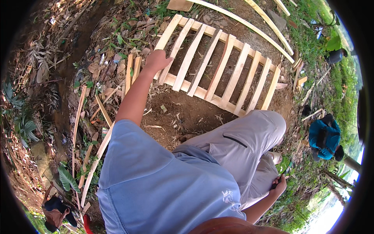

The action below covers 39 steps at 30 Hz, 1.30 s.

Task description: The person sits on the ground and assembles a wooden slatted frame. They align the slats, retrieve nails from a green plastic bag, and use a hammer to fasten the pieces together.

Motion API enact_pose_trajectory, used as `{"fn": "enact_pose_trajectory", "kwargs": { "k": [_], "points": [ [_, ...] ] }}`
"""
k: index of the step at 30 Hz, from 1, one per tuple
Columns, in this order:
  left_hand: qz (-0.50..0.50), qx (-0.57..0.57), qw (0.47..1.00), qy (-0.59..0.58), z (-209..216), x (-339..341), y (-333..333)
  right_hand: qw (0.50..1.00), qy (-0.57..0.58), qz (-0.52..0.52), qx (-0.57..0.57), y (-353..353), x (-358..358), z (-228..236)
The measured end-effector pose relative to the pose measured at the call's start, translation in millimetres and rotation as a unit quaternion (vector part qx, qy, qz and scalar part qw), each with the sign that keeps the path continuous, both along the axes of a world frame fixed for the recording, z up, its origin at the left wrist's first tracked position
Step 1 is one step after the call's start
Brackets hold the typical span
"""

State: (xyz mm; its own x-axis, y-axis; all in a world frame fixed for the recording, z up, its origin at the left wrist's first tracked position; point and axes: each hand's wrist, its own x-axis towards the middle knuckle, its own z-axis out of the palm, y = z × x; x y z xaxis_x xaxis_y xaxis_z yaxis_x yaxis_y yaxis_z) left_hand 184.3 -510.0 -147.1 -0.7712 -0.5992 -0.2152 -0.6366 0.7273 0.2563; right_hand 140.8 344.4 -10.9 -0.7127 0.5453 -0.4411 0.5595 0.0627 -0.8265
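Leaf-strewn ground outdoors. Head view: I see slatted wooden frame lying across far edge of bare dirt patch. Left hand clamped on frame's leftmost slat. Right hand, well apart from frame, curled around dark object, mostly hidden.

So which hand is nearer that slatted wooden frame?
Left. The left hand is on the leftmost slat of the slatted wooden frame; the right hand is farther off, beside the grey trousers.
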Motion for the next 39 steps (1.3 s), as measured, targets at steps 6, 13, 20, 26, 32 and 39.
{"fn": "enact_pose_trajectory", "kwargs": {
  "k": [6, 13, 20, 26, 32, 39],
  "points": [
    [-0.021, 0.008, 0.999, -0.045, 11.6, -12.1, 2.8, 1.0, 0.009, 0.018, 0.017, -5.9, 2.7, -1.7],
    [-0.004, 0.028, 0.999, -0.024, 4.8, -15.4, 2.6, 1.0, 0.011, -0.001, 0.021, -5.5, 8.0, -0.6],
    [0.001, 0.038, 0.997, -0.066, -1.2, -20.4, -2.5, 1.0, 0.019, 0.001, 0.015, -4.6, 8.8, -1.9],
    [0.004, 0.033, 0.999, -0.035, -9.3, -16.6, -7.1, 0.999, 0.032, 0.017, 0.003, 4.7, 8.6, -7.4],
    [-0.001, -0.07, 0.997, -0.02, 24.9, -32.8, 26.9, 1.0, 0.026, 0.013, -0.004, 7.5, 9.8, -8.7],
    [-0.042, -0.042, 0.997, -0.053, 38.0, -67.2, 88.6, 1.0, 0.027, -0.003, -0.004, 6.9, 7.7, -8.5]
  ]
}}
